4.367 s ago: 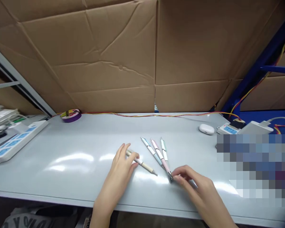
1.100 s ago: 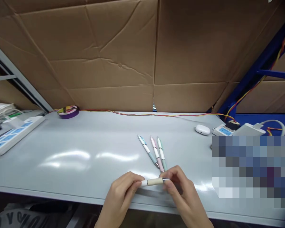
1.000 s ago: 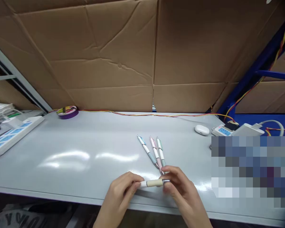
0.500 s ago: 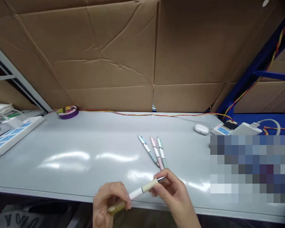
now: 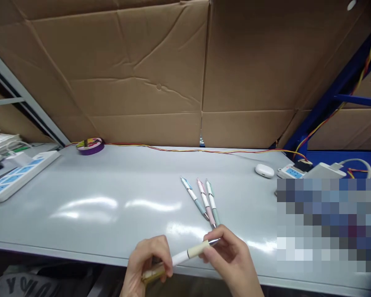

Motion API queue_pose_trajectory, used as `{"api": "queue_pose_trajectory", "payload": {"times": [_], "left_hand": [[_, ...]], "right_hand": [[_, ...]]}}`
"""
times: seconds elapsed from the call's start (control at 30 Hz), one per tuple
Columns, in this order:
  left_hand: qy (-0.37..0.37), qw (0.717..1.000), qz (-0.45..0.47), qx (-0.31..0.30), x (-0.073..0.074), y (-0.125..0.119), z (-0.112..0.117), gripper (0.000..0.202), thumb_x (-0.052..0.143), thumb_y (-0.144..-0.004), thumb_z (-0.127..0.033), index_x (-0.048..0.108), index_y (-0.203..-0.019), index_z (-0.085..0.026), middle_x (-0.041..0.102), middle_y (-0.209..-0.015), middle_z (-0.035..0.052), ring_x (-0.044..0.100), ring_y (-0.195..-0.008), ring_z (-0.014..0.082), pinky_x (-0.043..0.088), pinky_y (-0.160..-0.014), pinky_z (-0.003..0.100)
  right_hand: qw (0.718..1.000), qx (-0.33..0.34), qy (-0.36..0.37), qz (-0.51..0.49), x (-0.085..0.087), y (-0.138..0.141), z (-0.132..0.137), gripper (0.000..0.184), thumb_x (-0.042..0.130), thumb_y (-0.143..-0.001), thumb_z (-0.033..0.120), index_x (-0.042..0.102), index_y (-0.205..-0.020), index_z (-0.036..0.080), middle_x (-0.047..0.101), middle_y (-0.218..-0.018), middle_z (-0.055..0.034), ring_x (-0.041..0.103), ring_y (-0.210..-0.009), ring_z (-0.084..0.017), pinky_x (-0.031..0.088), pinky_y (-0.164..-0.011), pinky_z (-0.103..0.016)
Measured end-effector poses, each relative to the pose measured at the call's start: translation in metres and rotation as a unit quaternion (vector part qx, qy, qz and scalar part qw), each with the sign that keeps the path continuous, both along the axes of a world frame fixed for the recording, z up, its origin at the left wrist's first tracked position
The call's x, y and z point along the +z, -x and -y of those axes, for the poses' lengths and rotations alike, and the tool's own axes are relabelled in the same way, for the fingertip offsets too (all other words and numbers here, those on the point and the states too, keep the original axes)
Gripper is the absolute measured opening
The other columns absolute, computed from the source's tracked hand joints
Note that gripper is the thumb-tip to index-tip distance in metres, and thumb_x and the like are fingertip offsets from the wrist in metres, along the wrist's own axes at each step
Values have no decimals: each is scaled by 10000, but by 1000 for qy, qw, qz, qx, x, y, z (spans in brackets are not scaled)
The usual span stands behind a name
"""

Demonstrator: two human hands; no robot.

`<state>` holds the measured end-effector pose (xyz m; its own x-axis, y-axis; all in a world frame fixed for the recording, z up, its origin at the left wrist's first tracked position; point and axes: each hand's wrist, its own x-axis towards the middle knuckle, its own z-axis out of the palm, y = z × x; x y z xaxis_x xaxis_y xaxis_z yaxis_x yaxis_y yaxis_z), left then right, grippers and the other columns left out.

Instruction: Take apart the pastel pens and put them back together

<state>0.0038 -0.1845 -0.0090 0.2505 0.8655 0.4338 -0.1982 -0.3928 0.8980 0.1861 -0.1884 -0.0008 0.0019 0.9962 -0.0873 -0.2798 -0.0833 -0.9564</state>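
A white and cream pen (image 5: pixel 183 257) with a yellowish rear end and a metal tip is held between both hands, just over the table's front edge. My left hand (image 5: pixel 149 264) is closed round its rear part. At the tip end, my right hand (image 5: pixel 230 258) pinches the cream grip section between thumb and fingers. Three more pens lie on the table beyond my right hand: a blue one (image 5: pixel 194 198), a pink one (image 5: pixel 205 202) and a green one (image 5: pixel 212 201). Their lower ends come close together near my right fingertips.
The grey table (image 5: pixel 117 181) ends at cardboard panels (image 5: pixel 142 95). A purple tape roll (image 5: pixel 90 147) and a white power strip (image 5: pixel 24 175) are on the left. At the right are a white earphone case (image 5: pixel 264 170) and a white charger (image 5: pixel 324 170). Red and yellow wires run along the back.
Both hands and the pen sit slightly lower and further right in view. The whole scene has shifted a little the same way. Both hands keep their hold.
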Motion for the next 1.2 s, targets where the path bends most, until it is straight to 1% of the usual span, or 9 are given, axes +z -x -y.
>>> {"api": "queue_pose_trajectory", "payload": {"times": [0.07,0.13,0.27,0.4,0.53,0.73,0.83,1.07,1.2], "left_hand": [[-12,1000,11,-13,-2,-1,-2,536,397,-808,-719,585,-1019,-263,613,-775,38,568,-575,177,445,-489,264],[-34,998,-35,31,-2,-2,-4,565,363,-815,-732,544,-1100,-280,621,-1000,71,632,-815,251,517,-660,343],[10,961,-237,144,4,-11,-6,413,406,-889,-583,548,-1125,-275,520,-1269,86,448,-1223,320,415,-971,450],[10,884,-440,159,10,-27,-8,220,447,-914,-313,578,-1083,-260,535,-1251,77,450,-1224,294,433,-968,462],[-29,839,-521,156,13,-35,-11,229,475,-901,-298,577,-1104,-268,554,-1224,71,474,-1196,295,458,-944,488],[-49,838,-517,167,13,-51,-27,407,469,-912,-310,442,-1313,-242,423,-1397,109,368,-1304,318,418,-997,516],[-92,840,-516,141,8,-64,-33,438,495,-882,-186,439,-1314,-234,450,-1386,92,377,-1301,293,380,-1039,508],[-76,884,-448,110,13,-64,-27,390,378,-905,-94,469,-1259,-231,570,-1201,64,507,-1142,208,447,-979,393],[-72,898,-421,103,18,-61,-25,353,391,-910,-107,507,-1219,-233,595,-1136,60,535,-1085,210,471,-937,389]], "right_hand": [[998,-67,-17,9,0,-6,2,229,736,-699,385,614,-708,191,596,-562,32,592,-524,-117,464,-526,-203],[982,-175,-59,32,0,-18,1,195,720,-712,363,608,-707,203,596,-588,41,578,-508,-100,464,-512,-190],[905,-361,-128,184,0,-53,-11,179,699,-720,353,607,-790,216,654,-759,5,648,-689,-154,512,-637,-233],[874,-253,-34,414,-6,-80,-25,231,616,-747,455,615,-807,233,682,-824,-21,665,-774,-222,512,-661,-307],[842,-89,-52,530,-13,-87,-30,226,489,-838,432,616,-886,252,682,-897,-35,653,-827,-234,514,-695,-343],[796,-77,-163,579,-23,-65,-26,394,476,-885,449,554,-1192,214,618,-1204,-102,570,-1108,-289,493,-883,-442],[774,-43,-201,599,-30,-50,-24,441,486,-891,429,531,-1272,213,568,-1304,-113,549,-1161,-309,501,-892,-473],[775,42,-237,584,-29,-45,-37,420,342,-917,163,543,-1286,164,518,-1364,-125,511,-1231,-249,422,-1018,-497],[764,96,-258,584,-19,-40,-49,605,282,-812,-27,507,-1318,216,487,-1399,-63,419,-1308,-197,283,-1103,-531]]}}
